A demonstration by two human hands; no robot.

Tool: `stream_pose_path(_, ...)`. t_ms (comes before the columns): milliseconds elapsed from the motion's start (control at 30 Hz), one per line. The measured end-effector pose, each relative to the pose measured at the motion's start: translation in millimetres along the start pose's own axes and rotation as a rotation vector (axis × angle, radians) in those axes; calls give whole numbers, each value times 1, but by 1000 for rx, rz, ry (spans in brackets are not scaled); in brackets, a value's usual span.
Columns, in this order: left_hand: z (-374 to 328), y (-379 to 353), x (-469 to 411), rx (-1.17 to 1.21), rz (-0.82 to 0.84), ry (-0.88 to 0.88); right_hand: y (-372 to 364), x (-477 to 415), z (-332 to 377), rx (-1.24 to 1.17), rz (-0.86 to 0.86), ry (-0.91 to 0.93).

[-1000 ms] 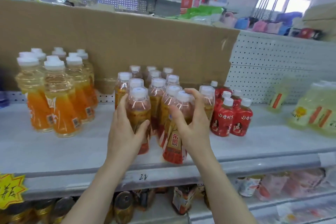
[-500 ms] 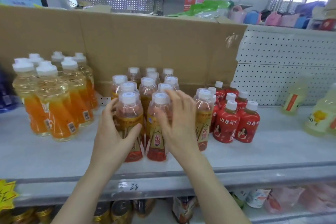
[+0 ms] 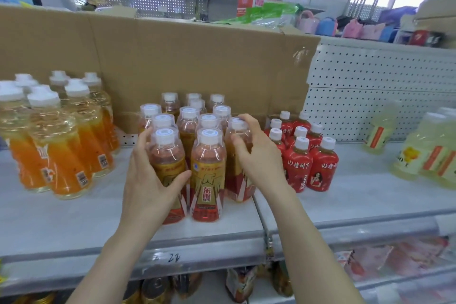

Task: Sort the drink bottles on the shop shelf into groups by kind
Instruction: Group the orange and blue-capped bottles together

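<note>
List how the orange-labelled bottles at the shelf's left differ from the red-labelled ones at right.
The orange-labelled bottles look bigger than the red-labelled bottles. The orange labels cover only the lower half, leaving clear plastic and pale drink above; the red labels wrap nearly the whole body. The orange-labelled bottles have wide caps, the red-labelled ones narrow caps. Both groups stand upright on the shelf with white caps.

orange bottles (image 3: 61, 155) | red bottles (image 3: 320, 168) | gold-red bottles (image 3: 208, 180) | white caps (image 3: 209, 134) | brown cardboard (image 3: 197, 61)

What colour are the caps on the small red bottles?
White caps, seen best in the head view.
</note>
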State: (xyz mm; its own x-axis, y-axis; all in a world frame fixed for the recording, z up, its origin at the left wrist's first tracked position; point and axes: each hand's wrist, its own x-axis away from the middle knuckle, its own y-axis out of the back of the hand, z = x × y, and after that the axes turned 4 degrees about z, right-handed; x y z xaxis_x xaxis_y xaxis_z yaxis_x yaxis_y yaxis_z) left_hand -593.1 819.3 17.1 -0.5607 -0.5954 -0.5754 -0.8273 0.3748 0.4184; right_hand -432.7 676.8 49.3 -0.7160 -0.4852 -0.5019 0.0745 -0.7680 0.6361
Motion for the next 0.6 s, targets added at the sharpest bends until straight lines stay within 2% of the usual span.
stream_pose_path(200, 4, -4, -2, 12, -6, -1, 24, -12, -21, -98, 140, 45)
stream_pose_path(600, 3, -2, 5, 10, 12, 41, 15, 2, -14, 45, 69, 56)
